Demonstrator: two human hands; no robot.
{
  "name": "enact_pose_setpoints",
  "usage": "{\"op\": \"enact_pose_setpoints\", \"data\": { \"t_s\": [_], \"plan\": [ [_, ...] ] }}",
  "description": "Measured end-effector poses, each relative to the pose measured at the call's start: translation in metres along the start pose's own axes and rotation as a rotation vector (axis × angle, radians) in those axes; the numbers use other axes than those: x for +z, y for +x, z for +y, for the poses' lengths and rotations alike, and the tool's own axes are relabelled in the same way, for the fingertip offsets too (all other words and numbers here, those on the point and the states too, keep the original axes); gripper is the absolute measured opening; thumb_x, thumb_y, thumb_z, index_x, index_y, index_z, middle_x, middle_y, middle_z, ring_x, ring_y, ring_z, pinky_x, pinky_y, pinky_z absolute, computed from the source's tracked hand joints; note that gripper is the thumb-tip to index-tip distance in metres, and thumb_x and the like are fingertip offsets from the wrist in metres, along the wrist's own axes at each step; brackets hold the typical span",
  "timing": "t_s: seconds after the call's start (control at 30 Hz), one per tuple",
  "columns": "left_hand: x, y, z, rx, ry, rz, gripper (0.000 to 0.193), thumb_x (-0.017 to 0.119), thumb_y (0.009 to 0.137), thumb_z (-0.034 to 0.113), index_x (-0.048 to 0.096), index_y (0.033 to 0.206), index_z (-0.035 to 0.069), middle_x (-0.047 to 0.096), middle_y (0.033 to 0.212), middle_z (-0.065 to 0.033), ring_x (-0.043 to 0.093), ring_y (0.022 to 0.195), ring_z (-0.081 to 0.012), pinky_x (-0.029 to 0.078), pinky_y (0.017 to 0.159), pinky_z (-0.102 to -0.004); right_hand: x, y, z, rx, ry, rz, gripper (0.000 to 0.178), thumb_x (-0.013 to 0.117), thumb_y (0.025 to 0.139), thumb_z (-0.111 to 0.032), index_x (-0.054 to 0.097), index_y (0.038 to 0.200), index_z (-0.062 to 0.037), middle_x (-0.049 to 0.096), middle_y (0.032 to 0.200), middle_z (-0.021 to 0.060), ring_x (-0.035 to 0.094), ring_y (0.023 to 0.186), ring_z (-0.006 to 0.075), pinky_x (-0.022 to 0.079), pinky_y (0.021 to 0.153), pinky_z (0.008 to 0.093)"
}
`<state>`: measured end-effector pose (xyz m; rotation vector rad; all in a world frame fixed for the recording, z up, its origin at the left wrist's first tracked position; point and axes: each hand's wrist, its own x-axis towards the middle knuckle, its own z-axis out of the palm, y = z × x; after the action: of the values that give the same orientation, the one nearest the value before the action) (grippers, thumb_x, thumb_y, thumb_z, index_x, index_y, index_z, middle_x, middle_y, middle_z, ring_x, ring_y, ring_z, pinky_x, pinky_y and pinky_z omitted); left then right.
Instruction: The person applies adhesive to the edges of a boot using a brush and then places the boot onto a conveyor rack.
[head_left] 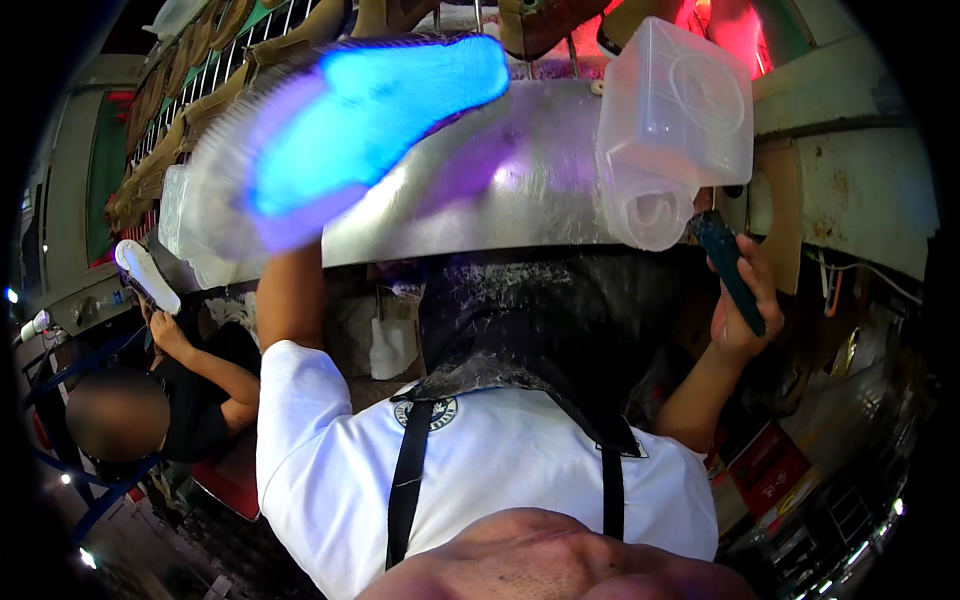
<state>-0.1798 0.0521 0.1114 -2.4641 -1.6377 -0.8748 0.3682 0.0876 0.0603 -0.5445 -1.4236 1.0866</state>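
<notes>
Well, on the far left a co-worker (200, 405) is holding up a white-soled shoe (150, 278), below a rack (205, 85) where brown shoes are standing in a row. Next along, the blue-lit shoe (375, 125) is hanging in the air above the metal table (440, 222), sole showing, at the end of the person's left forearm (290, 290). The left hand is hiding behind it, so I cannot tell how its fingers are closing. To my eye the work is sitting somewhere in the middle: the shoe is already off the table, yet nothing is touching its sole, and I cannot tell how much of that surface is done or left. The sole is glowing bright blue, turning purple toward its broader end, while its left edge is blurring into pale streaks and its narrower end is pointing right. Farther right, a translucent plastic container (690, 110) is standing on the table, and just beside it a dark brush, as it seems (735, 275), is slanting, clamped in the right hand (748, 305), well apart from the shoe.
</notes>
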Motion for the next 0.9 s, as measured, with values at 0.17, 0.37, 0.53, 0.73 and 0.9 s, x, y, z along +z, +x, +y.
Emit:
{"op": "enact_pose_setpoints", "data": {
  "t_s": [0.17,0.37,0.53,0.73,0.9],
  "plan": [
    [-0.022,0.082,-0.016,0.371,0.213,0.005,0.056,0.076,0.081,0.013,0.065,0.136,0.011,0.067,0.135,-0.0111,0.064,0.123,-0.0261,0.046,0.104,-0.0398,-0.006,0.001,-0.009,-0.090,-0.242,-0.066,0.026,0.062,0.097,-0.005,0.068,0.120,0.0077,0.058,0.136,0.0347,0.060,0.125,0.0436,0.061,0.090,0.0534],
    [-0.039,0.171,-0.025,0.880,0.447,-0.502,0.051,0.060,0.089,0.018,0.057,0.140,0.007,0.063,0.135,-0.0086,0.059,0.128,-0.0230,0.044,0.107,-0.0382,0.001,-0.004,-0.019,-0.106,-0.288,-0.002,0.022,0.061,0.090,-0.001,0.069,0.106,0.0108,0.063,0.124,0.0384,0.067,0.112,0.0439,0.058,0.096,0.0504],
    [-0.008,0.206,-0.046,1.119,0.470,-0.525,0.041,0.054,0.090,0.018,0.062,0.129,0.010,0.064,0.130,-0.0067,0.059,0.126,-0.0221,0.042,0.108,-0.0397,-0.003,-0.013,-0.023,-0.094,-0.308,0.014,0.022,0.059,0.088,0.002,0.069,0.106,0.0089,0.062,0.125,0.0390,0.067,0.112,0.0449,0.058,0.095,0.0505],
    [0.014,0.241,-0.059,1.276,0.423,-0.494,0.038,0.055,0.089,0.020,0.064,0.124,0.011,0.065,0.122,-0.0038,0.060,0.119,-0.0204,0.044,0.103,-0.0375,-0.006,-0.018,-0.017,-0.105,-0.337,0.030,0.024,0.058,0.089,0.003,0.068,0.110,0.0057,0.063,0.123,0.0390,0.067,0.112,0.0461,0.058,0.095,0.0510],
    [0.034,0.254,-0.075,1.318,0.455,-0.449,0.035,0.056,0.088,0.020,0.065,0.121,0.011,0.066,0.120,-0.0028,0.061,0.117,-0.0192,0.045,0.102,-0.0367,-0.011,-0.023,-0.016,-0.097,-0.373,0.035,0.021,0.060,0.090,0.000,0.069,0.107,0.0050,0.064,0.122,0.0372,0.068,0.111,0.0447,0.059,0.094,0.0503]
  ]
}}
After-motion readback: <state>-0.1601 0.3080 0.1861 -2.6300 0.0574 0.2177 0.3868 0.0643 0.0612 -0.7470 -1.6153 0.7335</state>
